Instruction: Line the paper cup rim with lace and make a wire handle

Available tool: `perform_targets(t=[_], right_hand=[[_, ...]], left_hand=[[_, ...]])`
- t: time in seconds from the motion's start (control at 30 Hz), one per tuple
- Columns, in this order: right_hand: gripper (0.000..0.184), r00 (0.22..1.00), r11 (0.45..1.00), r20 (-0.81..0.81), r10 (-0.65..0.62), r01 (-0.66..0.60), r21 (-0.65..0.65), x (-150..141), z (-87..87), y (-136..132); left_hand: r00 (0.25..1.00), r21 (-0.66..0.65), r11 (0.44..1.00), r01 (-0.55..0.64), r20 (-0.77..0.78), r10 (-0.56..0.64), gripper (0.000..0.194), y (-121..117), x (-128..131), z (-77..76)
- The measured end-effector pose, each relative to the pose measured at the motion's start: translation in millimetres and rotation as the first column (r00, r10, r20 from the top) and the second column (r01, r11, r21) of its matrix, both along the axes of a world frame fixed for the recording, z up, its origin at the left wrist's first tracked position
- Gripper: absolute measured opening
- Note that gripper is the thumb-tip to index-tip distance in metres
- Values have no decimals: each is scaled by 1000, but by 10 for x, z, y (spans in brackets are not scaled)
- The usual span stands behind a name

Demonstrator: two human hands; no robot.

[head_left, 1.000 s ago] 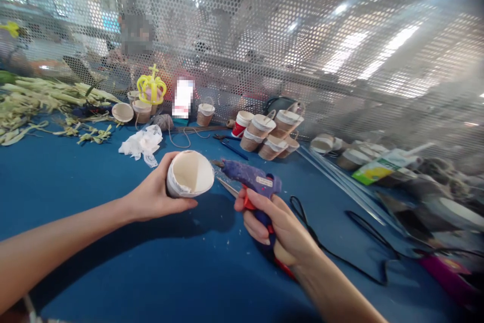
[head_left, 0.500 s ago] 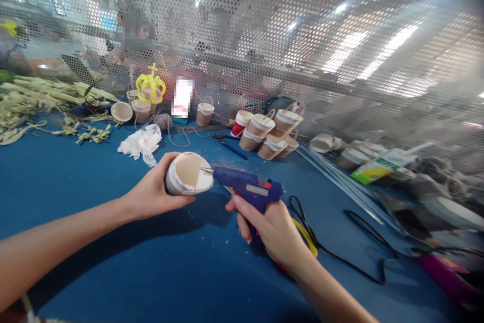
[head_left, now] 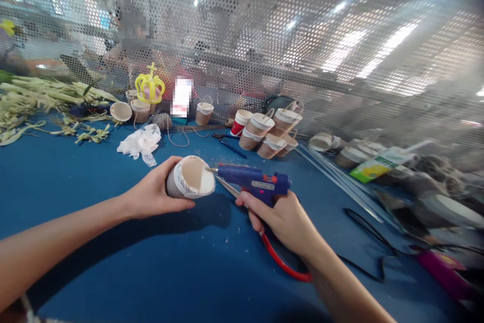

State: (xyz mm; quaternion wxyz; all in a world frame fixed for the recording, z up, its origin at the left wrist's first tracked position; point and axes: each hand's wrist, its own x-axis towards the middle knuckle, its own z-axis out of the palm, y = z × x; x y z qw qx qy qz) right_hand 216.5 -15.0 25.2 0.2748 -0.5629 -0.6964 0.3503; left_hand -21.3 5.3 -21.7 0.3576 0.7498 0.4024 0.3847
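Observation:
My left hand (head_left: 153,189) is wrapped round the side of a paper cup (head_left: 174,183) with a wrapped outside and a white lacy rim. The cup is tipped so that its mouth faces up and to the right. In my right hand (head_left: 283,219) is a blue hot glue gun (head_left: 242,177), fingers closed on its grip. Its metal nozzle points left and reaches the cup's right rim; whether it touches is hard to tell. Scissors with a red handle (head_left: 290,271) lie on the table, partly hidden under my right hand.
Several wrapped cups (head_left: 260,124) are stacked at the back, near pliers (head_left: 230,145). Crumpled white lace (head_left: 140,142), a grey yarn ball (head_left: 162,121) and a yellow crown (head_left: 150,88) stand left of them. Clear sticks (head_left: 340,182) and a black cord (head_left: 370,230) lie right. Perforated mesh rises behind.
The glue gun and my right hand have moved slightly right, with the nozzle now at the cup's rim instead of over its mouth. The cup has turned a little; the scissors' red handle shows more.

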Motion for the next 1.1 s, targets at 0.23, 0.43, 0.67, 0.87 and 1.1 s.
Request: perform_targets(t=[0.23,0.43,0.67,0.87,1.1], right_hand=[[30,1000,999,1,7,-7,-39,34,45,-4],[31,998,996,48,31,-27,-84,50,58,1],[31,1000,998,18,6,-5,-55,53,64,6],[30,1000,1000,-28,11,-11,-18,54,70,-23],[29,993,994,43,-108,107,17,-6,76,-78]], left_hand=[[1000,7,1000,0,4,0,60,4,-3,13],[1000,35,999,0,-13,1,57,10,-8,6],[1000,30,1000,-4,6,4,57,8,-3,-4],[996,108,992,-65,-61,72,65,22,-9,-17],[936,384,909,-161,-233,264,62,23,-23,37]])
